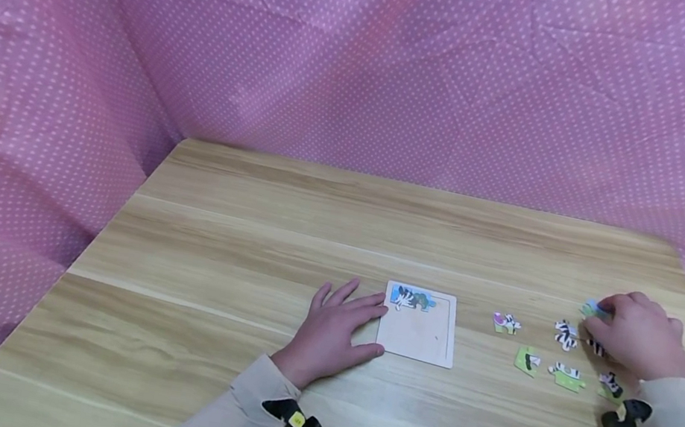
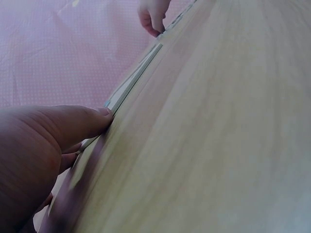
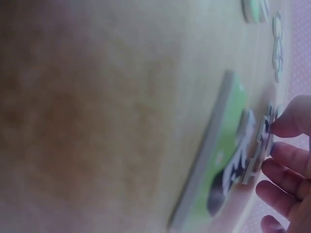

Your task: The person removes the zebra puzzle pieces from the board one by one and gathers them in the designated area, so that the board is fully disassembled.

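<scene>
A square wooden puzzle board point(image 1: 416, 339) lies on the table, with joined zebra puzzle pieces point(image 1: 411, 299) in its upper left corner. My left hand point(image 1: 332, 333) rests at the board's left side, fingers spread and fairly straight. Its thumb point(image 2: 95, 121) touches the board's edge in the left wrist view. Far to the right, my right hand point(image 1: 642, 335) has its thumb and index finger at a blue-and-green puzzle piece point(image 1: 590, 309) and pinches it. A striped piece point(image 1: 596, 347) lies partly hidden under that hand. Blur in the right wrist view hides the exact contact.
Loose pieces lie between board and right hand: a pink-and-white one point(image 1: 506, 322), a zebra one point(image 1: 565, 335), and green ones point(image 1: 527, 361), point(image 1: 567, 377) nearer me. Another green piece point(image 1: 611, 387) sits by the right wrist. A dotted pink cloth point(image 1: 364, 81) hangs behind the table point(image 1: 225, 262).
</scene>
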{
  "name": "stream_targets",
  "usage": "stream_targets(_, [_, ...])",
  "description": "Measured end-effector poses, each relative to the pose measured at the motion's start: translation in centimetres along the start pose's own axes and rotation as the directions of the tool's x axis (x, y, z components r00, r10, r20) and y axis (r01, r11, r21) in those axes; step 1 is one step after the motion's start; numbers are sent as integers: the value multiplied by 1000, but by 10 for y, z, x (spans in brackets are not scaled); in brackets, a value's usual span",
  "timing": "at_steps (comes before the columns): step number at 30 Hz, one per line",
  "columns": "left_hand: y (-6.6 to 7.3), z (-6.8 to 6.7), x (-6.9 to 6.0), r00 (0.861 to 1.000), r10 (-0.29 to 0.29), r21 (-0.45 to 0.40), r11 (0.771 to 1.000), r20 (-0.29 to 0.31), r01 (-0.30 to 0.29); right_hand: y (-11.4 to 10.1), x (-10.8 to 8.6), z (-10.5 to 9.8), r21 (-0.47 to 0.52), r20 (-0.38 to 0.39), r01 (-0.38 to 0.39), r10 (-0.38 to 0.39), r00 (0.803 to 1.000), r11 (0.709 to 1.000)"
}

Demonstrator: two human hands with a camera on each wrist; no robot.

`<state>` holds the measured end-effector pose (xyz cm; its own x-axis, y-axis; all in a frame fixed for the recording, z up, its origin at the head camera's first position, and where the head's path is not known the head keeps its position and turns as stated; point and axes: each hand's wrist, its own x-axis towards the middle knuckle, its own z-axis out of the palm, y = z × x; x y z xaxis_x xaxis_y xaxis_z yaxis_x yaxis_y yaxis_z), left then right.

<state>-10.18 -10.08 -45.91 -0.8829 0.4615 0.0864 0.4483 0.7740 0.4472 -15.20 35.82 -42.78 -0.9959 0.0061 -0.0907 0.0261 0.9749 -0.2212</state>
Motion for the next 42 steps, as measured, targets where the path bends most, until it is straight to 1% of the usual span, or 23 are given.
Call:
stream_targets(4, [0, 0, 1, 1000, -5, 7, 1000, 8, 5, -4, -1, 0, 9, -25, 13, -12, 1000, 1000])
stream_targets(8, [1, -1, 1, 1000, -4, 12, 1000, 11, 4, -12, -2, 1, 17, -54, 42, -41, 998, 999])
stream_targets(13, [3, -2, 1, 1000, 3, -2, 1000, 7, -3, -23, -2, 3, -11, -59, 99, -100, 993, 995])
stream_targets(17, [3, -2, 0, 1000, -3, -6, 1000, 8, 3, -36, -4, 4, -30, -57, 147, -149, 987, 989])
stream_targets(19, [3, -2, 0, 1000, -3, -3, 1000, 8, 3, -44, -6, 4, -37, -63, 179, -181, 981, 983])
stream_targets(21, [3, -2, 1, 1000, -3, -1, 1000, 7, 3, -52, -8, 5, -56, -79, 221, -224, 971, 974])
stream_targets(25, [4, -3, 0, 1000, -6, -2, 1000, 12, 6, -69, -11, 8, -73, -117, 272, -279, 953, 959])
stream_targets(29, [4, -3, 0, 1000, -7, 3, 1000, 14, 7, -82, -12, 10, -55, -135, 287, -292, 947, 956])
stream_targets(32, [3, -2, 0, 1000, -12, 10, 1000, 16, 11, -91, -11, 11, -41, -127, 298, -300, 945, 954])
stream_targets(34, [2, -2, 0, 1000, -15, 13, 1000, 18, 15, -98, -10, 12, -45, -121, 313, -317, 941, 949])
stream_targets(37, [2, -1, 0, 1000, -21, 11, 1000, 22, 20, -107, -8, 13, -67, -118, 349, -354, 928, 935])
stream_targets(40, [2, -2, 0, 1000, -21, 7, 1000, 20, 21, -114, -6, 15, -89, -128, 386, -395, 910, 918])
stream_targets(42, [2, -2, 0, 1000, -21, 6, 1000, 20, 21, -119, -6, 16, -87, -142, 398, -407, 902, 913])
